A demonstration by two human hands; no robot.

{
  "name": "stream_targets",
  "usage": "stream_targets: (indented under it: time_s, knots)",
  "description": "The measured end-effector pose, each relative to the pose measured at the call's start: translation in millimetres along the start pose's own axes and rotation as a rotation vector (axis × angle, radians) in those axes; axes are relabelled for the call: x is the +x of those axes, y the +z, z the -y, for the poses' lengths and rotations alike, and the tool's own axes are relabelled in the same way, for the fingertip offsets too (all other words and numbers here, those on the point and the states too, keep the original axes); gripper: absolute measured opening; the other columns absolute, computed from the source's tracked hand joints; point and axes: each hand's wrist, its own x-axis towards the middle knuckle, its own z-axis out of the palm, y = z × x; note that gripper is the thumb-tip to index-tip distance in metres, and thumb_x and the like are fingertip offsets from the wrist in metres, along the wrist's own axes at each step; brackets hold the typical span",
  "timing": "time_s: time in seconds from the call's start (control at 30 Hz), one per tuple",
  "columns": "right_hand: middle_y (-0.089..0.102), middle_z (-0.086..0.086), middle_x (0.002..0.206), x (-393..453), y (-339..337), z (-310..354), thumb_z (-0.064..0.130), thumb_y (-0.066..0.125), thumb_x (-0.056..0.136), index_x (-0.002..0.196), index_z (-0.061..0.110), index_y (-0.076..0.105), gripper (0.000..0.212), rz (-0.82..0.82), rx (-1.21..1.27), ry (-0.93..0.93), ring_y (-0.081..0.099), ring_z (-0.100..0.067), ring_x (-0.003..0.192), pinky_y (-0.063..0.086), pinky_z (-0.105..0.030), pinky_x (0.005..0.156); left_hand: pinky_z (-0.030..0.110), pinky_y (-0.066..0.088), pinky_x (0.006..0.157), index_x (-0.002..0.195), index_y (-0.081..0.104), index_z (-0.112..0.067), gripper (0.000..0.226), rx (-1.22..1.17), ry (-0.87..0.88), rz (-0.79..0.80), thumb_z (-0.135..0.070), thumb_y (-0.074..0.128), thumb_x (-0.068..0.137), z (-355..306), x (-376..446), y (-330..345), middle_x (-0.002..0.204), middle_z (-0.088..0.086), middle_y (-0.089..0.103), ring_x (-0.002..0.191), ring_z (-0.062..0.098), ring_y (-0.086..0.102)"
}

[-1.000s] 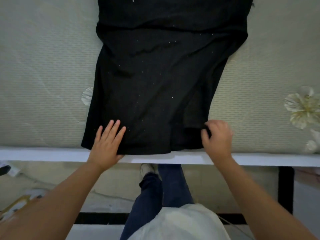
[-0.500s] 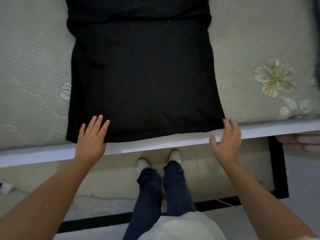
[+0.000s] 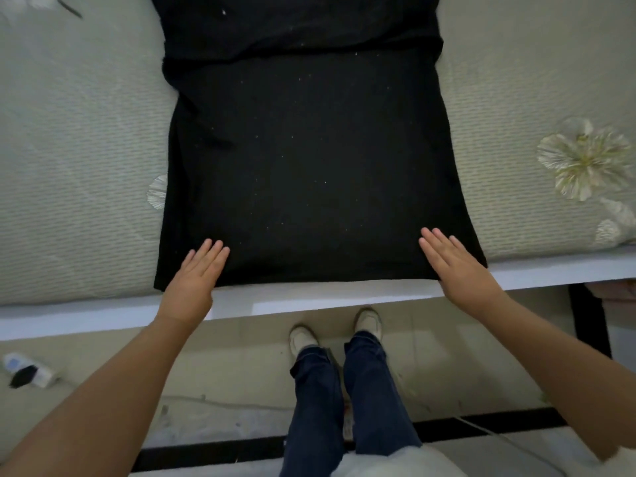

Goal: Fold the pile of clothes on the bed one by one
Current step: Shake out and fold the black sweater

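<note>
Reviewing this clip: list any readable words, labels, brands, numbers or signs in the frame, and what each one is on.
None can be read.
black garment: only pale specks, no print visible.
mattress: flower pattern only, no lettering.
small white object on the floor: has a blue patch, too small and blurred to read.

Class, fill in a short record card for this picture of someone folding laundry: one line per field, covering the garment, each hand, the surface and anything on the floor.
Garment: black garment, spread flat, near hem along the bed's edge
Left hand: left hand, flat with straight fingers, resting on the hem near the left corner
Right hand: right hand, flat with straight fingers, resting on the hem near the right corner
Surface: pale mattress with a flower print
Bed edge: white frame
Floor: small white and black object at left; what it is cannot be told
</note>
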Motion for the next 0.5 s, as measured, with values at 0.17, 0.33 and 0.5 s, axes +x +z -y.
stream_targets:
  time_s: [0.17, 0.33, 0.5]
  knots:
    - [0.002, -0.014, 0.152, -52.7, 9.1, 20.9, -0.014, 0.041, 0.084, 0.143, 0.002, 0.008, 0.069, 0.212, 0.073, 0.125, 0.005, -0.029, 0.142, -0.008, -0.029, 0.109, 0.022, -0.007, 0.11, 0.14, 0.014, -0.001, 0.067, -0.009, 0.053, 0.138, 0.022, 0.033, 0.081, 3.6, -38.6, -2.8, 0.151, 0.019, 0.006, 0.141, 0.03, 0.004]
    - [-0.01, -0.007, 0.154, -89.6, 1.7, 40.3, -0.006, 0.033, 0.09, 0.145, 0.009, -0.006, 0.069, 0.379, 0.066, 0.219, -0.011, -0.017, 0.142, -0.018, -0.023, 0.105, 0.023, 0.003, 0.111, 0.139, 0.023, 0.001, 0.071, 0.019, 0.11, 0.219, 0.027, 0.039, 0.074, 0.5, -84.0, -14.8, 0.148, 0.022, 0.016, 0.139, 0.035, 0.016]
    - [0.024, -0.032, 0.143, -59.5, -48.4, 43.6, -0.023, 0.044, 0.077, 0.134, -0.014, 0.026, 0.061, 0.112, 0.071, 0.299, 0.023, -0.046, 0.134, 0.007, -0.041, 0.109, 0.05, 0.043, 0.092, 0.118, 0.049, 0.018, 0.071, 0.125, 0.183, 0.025, 0.039, 0.047, 0.05, -1.4, -51.1, -61.8, 0.122, 0.038, 0.048, 0.11, 0.053, 0.049]
